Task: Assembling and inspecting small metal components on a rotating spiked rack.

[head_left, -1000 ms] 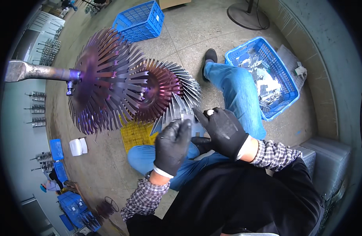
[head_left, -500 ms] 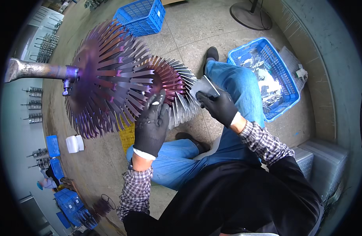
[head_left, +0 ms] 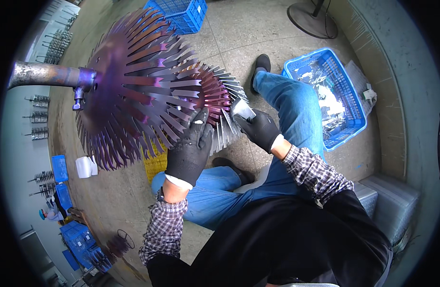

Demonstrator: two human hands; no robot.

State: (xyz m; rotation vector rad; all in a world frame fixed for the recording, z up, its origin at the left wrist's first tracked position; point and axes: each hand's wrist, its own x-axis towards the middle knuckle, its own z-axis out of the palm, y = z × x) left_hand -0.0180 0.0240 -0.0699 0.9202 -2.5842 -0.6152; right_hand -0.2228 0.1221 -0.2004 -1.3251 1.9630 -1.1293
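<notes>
A large purple-brown wheel of forked metal prongs (head_left: 112,91) stands at the upper left on a thick metal shaft (head_left: 48,76). Behind it sits a smaller reddish ring of prongs (head_left: 213,93) with flat silvery plates (head_left: 222,131) along its edge. My left hand (head_left: 189,148), in a black glove with a white spot on one finger, reaches up to the prongs with its fingers stretched out. Nothing shows in it, though its fingertips partly overlap the prongs. My black-gloved right hand (head_left: 260,129) pinches a flat metal plate (head_left: 241,110) close to the ring's right edge.
At right a blue basket (head_left: 361,126) holds many shiny metal plates. Another blue crate (head_left: 193,21) stands at the top, near a round stand base (head_left: 311,21). A yellow crate (head_left: 155,165) shows beneath the wheel, and a white container (head_left: 86,166) is on the floor.
My right hand has moved slightly left with the plate, bringing it to the ring's edge and tilting it. My left hand has shifted a little to the right, along the prongs.
</notes>
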